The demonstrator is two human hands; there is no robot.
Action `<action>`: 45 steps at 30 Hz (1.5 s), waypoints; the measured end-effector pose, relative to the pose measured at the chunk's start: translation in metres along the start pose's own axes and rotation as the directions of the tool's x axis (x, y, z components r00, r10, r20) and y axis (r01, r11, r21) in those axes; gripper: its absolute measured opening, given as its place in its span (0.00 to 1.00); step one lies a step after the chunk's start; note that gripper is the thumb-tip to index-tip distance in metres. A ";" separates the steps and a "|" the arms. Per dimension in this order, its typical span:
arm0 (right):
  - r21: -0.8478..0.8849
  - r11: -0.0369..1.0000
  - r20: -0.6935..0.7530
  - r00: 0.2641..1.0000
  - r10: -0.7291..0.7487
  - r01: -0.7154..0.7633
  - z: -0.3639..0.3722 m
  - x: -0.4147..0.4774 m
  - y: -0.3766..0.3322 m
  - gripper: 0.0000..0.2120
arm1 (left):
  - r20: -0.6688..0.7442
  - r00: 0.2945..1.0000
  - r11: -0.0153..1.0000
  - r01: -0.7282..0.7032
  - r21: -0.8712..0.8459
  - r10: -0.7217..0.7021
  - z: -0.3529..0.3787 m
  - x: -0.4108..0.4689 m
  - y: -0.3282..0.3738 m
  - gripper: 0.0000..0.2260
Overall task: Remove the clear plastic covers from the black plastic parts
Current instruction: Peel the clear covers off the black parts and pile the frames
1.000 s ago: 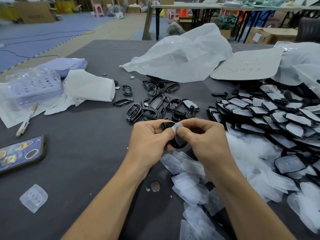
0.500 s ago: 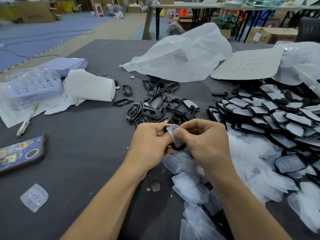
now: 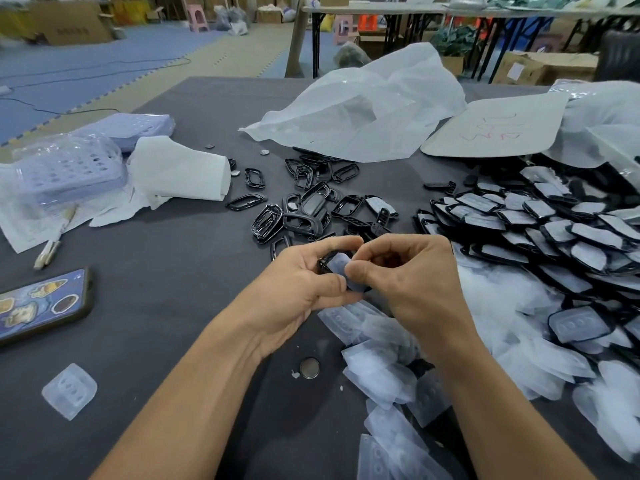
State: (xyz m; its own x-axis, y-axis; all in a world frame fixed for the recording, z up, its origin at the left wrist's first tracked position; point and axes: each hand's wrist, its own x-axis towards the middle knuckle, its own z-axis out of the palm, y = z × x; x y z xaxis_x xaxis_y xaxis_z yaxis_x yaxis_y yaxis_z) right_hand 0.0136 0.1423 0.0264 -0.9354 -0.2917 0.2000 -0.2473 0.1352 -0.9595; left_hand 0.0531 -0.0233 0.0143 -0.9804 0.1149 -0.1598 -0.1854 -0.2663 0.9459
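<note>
In the middle of the frame, fingers of the left hand [image 3: 298, 280] grip the black part [image 3: 325, 263]. The clear cover [image 3: 338, 267] has peeled up more than a moment ago. Fingers of the right hand [image 3: 410, 271] pinch it, so it looks nearly off.

Glossy black plastic parts [image 3: 304, 216]; translucent frosted plastic covers [image 3: 381, 379]; matt grey table [image 3: 156, 265]; crinkled white bag [image 3: 363, 109].
</note>
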 end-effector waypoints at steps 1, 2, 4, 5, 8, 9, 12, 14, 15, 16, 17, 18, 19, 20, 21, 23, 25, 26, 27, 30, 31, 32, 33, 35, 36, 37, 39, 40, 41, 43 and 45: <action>0.015 1.000 0.023 1.000 0.000 0.000 -0.001 0.001 0.000 0.08 | 0.011 1.000 1.000 0.005 -0.007 -0.004 -0.001 0.000 0.000 0.24; 0.024 1.000 0.039 0.999 -0.001 0.000 -0.002 0.001 -0.001 0.08 | 0.021 1.000 1.000 0.008 -0.010 -0.007 -0.003 -0.001 0.001 0.24; 0.056 0.998 0.053 0.999 0.007 -0.010 -0.002 0.002 -0.002 0.08 | 0.033 0.999 1.000 0.014 -0.015 -0.013 -0.004 -0.001 0.002 0.25; 0.095 0.995 0.055 0.998 0.022 -0.027 -0.002 0.002 -0.002 0.08 | 0.029 0.999 1.000 0.017 -0.020 -0.016 -0.005 -0.001 0.002 0.26; 0.237 0.966 0.044 0.994 0.096 -0.104 -0.004 0.003 -0.003 0.08 | -0.034 0.999 0.999 0.024 -0.038 -0.025 -0.007 -0.001 0.004 0.26; 0.273 0.954 0.044 0.993 0.113 -0.121 -0.005 0.004 -0.003 0.08 | -0.061 0.998 0.999 0.028 -0.041 -0.031 -0.007 0.000 0.004 0.25; 0.257 0.961 0.095 0.992 0.083 -0.106 -0.007 0.004 -0.002 0.10 | -0.125 0.990 0.997 0.055 -0.049 -0.061 -0.007 0.001 0.002 0.24; 0.115 0.993 0.105 0.994 0.019 -0.032 -0.005 0.003 0.000 0.11 | -0.128 0.989 0.997 0.068 -0.018 -0.070 -0.006 0.002 0.000 0.23; 0.023 1.000 0.094 0.996 -0.011 0.009 -0.003 0.003 0.001 0.11 | -0.120 0.990 0.997 0.070 0.013 -0.068 -0.005 0.002 -0.001 0.22; -0.065 0.997 0.081 0.996 -0.038 0.043 -0.002 0.003 0.003 0.11 | -0.108 0.992 0.997 0.070 0.043 -0.065 -0.004 0.002 -0.003 0.21; -0.136 0.988 0.070 0.996 -0.062 0.071 0.000 0.003 0.005 0.11 | -0.096 0.993 0.995 0.069 0.066 -0.063 -0.003 0.002 -0.004 0.20; -0.188 0.978 0.055 0.995 -0.083 0.092 0.001 0.003 0.006 0.10 | -0.089 0.994 0.994 0.067 0.085 -0.059 -0.003 0.002 -0.005 0.19; -0.224 0.969 0.032 0.995 -0.099 0.103 0.002 0.002 0.008 0.09 | -0.083 0.995 0.993 0.062 0.099 -0.054 -0.003 0.002 -0.005 0.17; -0.252 0.962 0.002 0.994 -0.110 0.107 0.002 0.002 0.009 0.08 | -0.075 0.996 0.992 0.055 0.109 -0.047 -0.003 0.002 -0.005 0.16; -0.274 0.956 -0.029 0.993 -0.117 0.104 0.003 0.002 0.010 0.07 | -0.062 0.997 0.992 0.046 0.114 -0.040 -0.003 0.001 -0.005 0.15; -0.283 0.956 -0.081 0.991 -0.105 0.079 0.004 0.001 0.011 0.06 | -0.044 0.999 0.992 0.033 0.119 -0.028 -0.003 0.001 -0.005 0.13; -0.268 0.963 -0.115 0.991 -0.074 0.041 0.005 0.002 0.012 0.08 | -0.046 0.999 0.991 0.028 0.132 -0.022 -0.002 0.001 -0.005 0.13; -0.271 0.962 -0.127 0.990 -0.065 0.028 0.006 0.001 0.012 0.09 | -0.046 0.999 0.990 0.029 0.141 -0.023 -0.001 0.001 -0.005 0.13; -0.278 0.960 -0.135 0.989 -0.059 0.020 0.006 0.001 0.012 0.09 | -0.046 0.999 0.988 0.031 0.149 -0.025 0.000 0.001 -0.006 0.14; -0.280 0.960 -0.156 0.986 -0.050 0.005 0.008 0.000 0.011 0.08 | -0.048 0.998 0.989 0.033 0.142 -0.027 0.003 0.001 -0.006 0.14; -0.277 0.961 -0.165 0.985 -0.048 0.000 0.009 0.000 0.010 0.08 | -0.049 0.999 0.990 0.031 0.136 -0.024 0.004 0.001 -0.006 0.14; -0.275 0.961 -0.178 0.983 -0.045 -0.005 0.010 0.000 0.010 0.08 | -0.052 0.998 0.991 0.028 0.129 -0.022 0.004 0.001 -0.006 0.14; -0.271 0.963 -0.191 0.981 -0.042 -0.011 0.010 0.000 0.010 0.09 | -0.057 0.998 0.992 0.028 0.120 -0.021 0.005 0.001 -0.005 0.14; -0.252 0.967 -0.205 0.978 -0.029 -0.024 0.011 0.001 0.010 0.09 | -0.068 0.997 0.995 0.028 0.096 -0.021 0.007 0.001 -0.005 0.13; -0.242 0.970 -0.204 0.979 -0.020 -0.030 0.011 0.001 0.010 0.09 | -0.076 0.997 0.996 0.026 0.080 -0.020 0.008 0.000 -0.005 0.12; -0.236 0.971 -0.204 0.979 -0.014 -0.035 0.012 0.001 0.010 0.09 | -0.088 0.996 0.997 0.023 0.067 -0.017 0.009 0.000 -0.005 0.12; -0.235 0.971 -0.213 0.977 -0.006 -0.045 0.013 0.002 0.010 0.09 | -0.132 0.991 0.998 0.015 0.053 -0.008 0.012 0.000 -0.005 0.11; -0.238 0.970 -0.220 0.975 -0.001 -0.053 0.013 0.001 0.010 0.08 | -0.161 0.987 0.999 0.008 0.047 0.000 0.013 0.001 -0.006 0.11; -0.239 0.969 -0.223 0.975 0.007 -0.062 0.013 0.001 0.010 0.08 | -0.190 0.982 0.999 -0.001 0.036 0.008 0.014 0.002 -0.006 0.11; -0.240 0.968 -0.212 0.977 0.023 -0.075 0.012 0.000 0.010 0.08 | -0.240 0.970 1.000 -0.016 0.027 0.022 0.017 0.004 -0.006 0.10; -0.230 0.969 -0.182 0.982 0.048 -0.090 0.010 0.001 0.011 0.07 | -0.281 0.959 0.999 -0.025 0.028 0.032 0.018 0.005 -0.008 0.09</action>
State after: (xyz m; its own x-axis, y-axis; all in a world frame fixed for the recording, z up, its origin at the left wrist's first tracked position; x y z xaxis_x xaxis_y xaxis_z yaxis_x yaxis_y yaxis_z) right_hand 0.0126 0.1345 0.0143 -0.9765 -0.1074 0.1870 -0.2140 0.3749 -0.9020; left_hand 0.0512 -0.0032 0.0109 -0.9648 -0.1673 -0.2028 -0.1593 -0.2418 0.9572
